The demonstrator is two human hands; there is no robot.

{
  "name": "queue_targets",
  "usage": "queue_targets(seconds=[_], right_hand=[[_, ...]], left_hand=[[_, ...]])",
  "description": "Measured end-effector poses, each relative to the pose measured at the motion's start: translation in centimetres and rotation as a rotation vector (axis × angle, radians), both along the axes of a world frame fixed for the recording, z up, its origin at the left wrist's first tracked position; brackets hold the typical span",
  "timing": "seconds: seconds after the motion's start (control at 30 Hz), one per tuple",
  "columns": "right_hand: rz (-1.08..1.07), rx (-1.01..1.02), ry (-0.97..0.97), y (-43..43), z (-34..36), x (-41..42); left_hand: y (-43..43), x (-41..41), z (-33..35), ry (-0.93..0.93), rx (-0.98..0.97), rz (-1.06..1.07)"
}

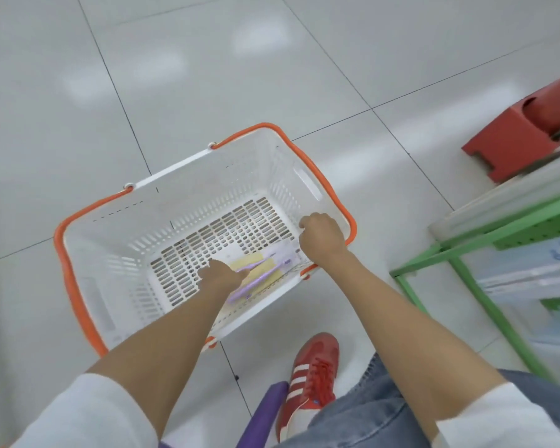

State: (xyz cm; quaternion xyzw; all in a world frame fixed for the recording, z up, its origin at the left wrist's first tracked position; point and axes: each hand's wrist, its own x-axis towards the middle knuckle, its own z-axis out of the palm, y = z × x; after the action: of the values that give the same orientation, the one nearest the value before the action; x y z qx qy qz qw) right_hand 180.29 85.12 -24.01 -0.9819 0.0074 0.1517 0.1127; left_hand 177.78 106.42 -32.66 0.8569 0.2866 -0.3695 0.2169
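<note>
Nearest, a red shoe (314, 373) and a jeans leg (369, 412) stand on the tiled floor (207, 76), with a purple object (265, 412) of unclear kind beside the shoe. Both bare forearms extend forward from white sleeves. The left hand (220, 273) reaches down inside the basket (62, 253) and lies on the near end of a toothbrush pack (262, 263); its fingers are hidden, so I cannot tell whether they grip. The pack lies flat on the basket's slotted bottom, against the near right wall. The right hand (322, 236) is fisted, fingers curled over the basket's right rim. The basket is white with orange trim. Beyond, to the right, stand a green shelf frame (466, 250) and a red stool (514, 130).
</note>
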Motion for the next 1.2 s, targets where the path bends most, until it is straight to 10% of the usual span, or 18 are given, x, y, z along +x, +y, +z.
queue_targets(seconds=[0.67,1.0,1.2], right_hand=[[-0.648,0.064,-0.584,-19.0,26.4,-24.1],[-0.832,0.123,-0.963,-22.9,39.1,-29.1],[-0.786,0.246,-1.068,-24.4,44.4,-27.2]], left_hand=[[-27.4,-4.8,31.4,-0.647,-0.483,-0.799],[-37.8,-12.6,47.1,-0.805,-1.101,-0.994],[-42.2,-13.5,53.9,-1.126,-1.112,-0.898]])
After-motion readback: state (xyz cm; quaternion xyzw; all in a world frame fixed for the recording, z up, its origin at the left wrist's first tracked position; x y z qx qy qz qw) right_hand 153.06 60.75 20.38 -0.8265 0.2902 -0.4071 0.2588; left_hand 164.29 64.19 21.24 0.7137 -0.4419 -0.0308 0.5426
